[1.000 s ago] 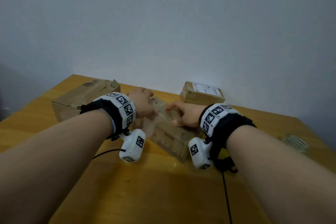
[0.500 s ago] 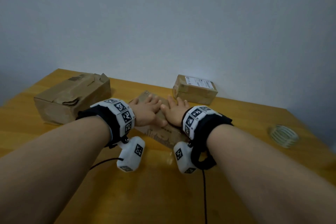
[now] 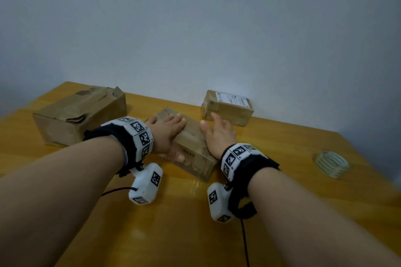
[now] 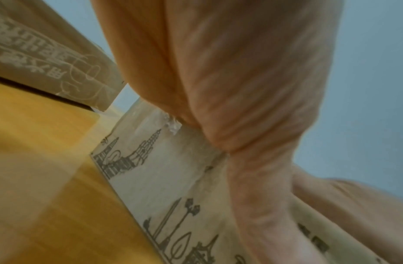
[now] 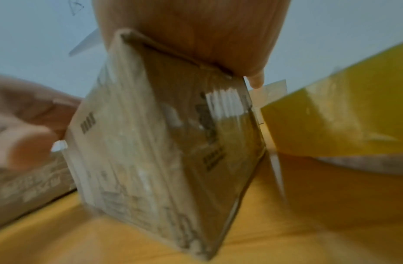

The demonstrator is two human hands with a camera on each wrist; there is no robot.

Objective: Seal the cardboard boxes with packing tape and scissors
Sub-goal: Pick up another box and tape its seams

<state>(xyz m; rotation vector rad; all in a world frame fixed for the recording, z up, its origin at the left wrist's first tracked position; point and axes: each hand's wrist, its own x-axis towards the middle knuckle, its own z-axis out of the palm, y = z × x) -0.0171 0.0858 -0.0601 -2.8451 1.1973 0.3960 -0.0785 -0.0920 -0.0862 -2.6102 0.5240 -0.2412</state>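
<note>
A small cardboard box (image 3: pixel 191 143) printed with a skyline lies in the middle of the table, clear tape glinting on it (image 5: pixel 162 142). My left hand (image 3: pixel 167 130) lies flat on its top, fingers straight and thumb down the near side; the left wrist view shows that palm (image 4: pixel 241 89) pressed on the printed box (image 4: pixel 162 178). My right hand (image 3: pixel 219 134) rests with straight fingers along the box's right top edge, thumb on top; its palm (image 5: pixel 196 35) covers that edge. A tape roll (image 3: pixel 332 162) lies at the far right. No scissors are in view.
A larger crumpled box (image 3: pixel 80 115) stands at the back left, close to my left wrist. A small labelled box (image 3: pixel 227 107) sits against the wall just beyond my right fingers. The yellow wooden table (image 3: pixel 282 180) ends at the wall.
Both hands lay side by side on the middle of the box top half a second ago. They have since slid apart, the left toward the left half and the right to the right edge.
</note>
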